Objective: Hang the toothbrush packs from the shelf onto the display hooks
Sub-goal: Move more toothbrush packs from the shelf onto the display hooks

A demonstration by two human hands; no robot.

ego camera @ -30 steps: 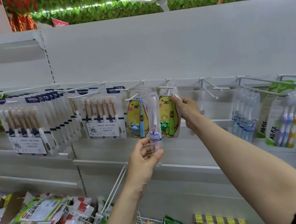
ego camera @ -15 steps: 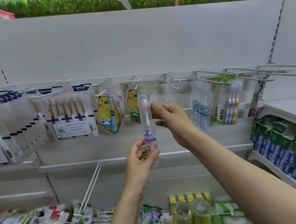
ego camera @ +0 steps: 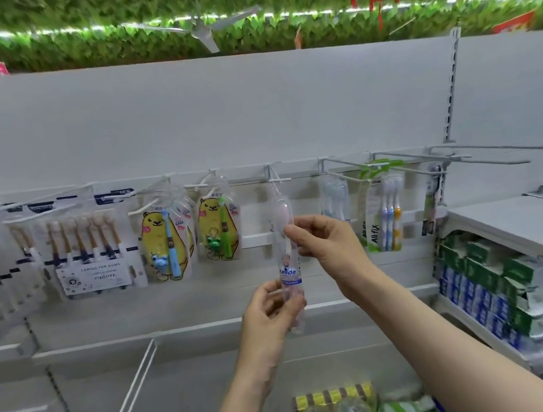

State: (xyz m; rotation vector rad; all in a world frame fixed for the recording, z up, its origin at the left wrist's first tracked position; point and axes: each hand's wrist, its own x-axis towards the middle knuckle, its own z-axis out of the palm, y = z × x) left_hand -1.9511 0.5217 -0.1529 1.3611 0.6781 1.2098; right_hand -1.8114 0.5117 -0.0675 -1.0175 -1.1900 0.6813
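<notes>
A slim clear toothbrush pack (ego camera: 288, 265) with a pink brush and a blue label stands upright in front of the white back panel. My left hand (ego camera: 271, 316) pinches its lower end. My right hand (ego camera: 323, 244) grips its middle from the right. The pack's top reaches a short white display hook (ego camera: 278, 179) on the rail; whether it hangs on the hook I cannot tell. Yellow bear toothbrush packs (ego camera: 164, 244) (ego camera: 219, 230) hang on hooks to the left.
Multi-brush cards (ego camera: 89, 250) hang at far left, and All-fix packs (ego camera: 383, 212) hang right under long bare hooks (ego camera: 484, 157). A shelf (ego camera: 521, 224) with boxed toothpaste (ego camera: 481, 285) juts out at right. A loose white hook (ego camera: 132, 390) and bagged goods lie below.
The view swung right and both hands carried the slim pack rightward, past the bear packs, up under the short bare hook. My right hand closed on the pack's middle.
</notes>
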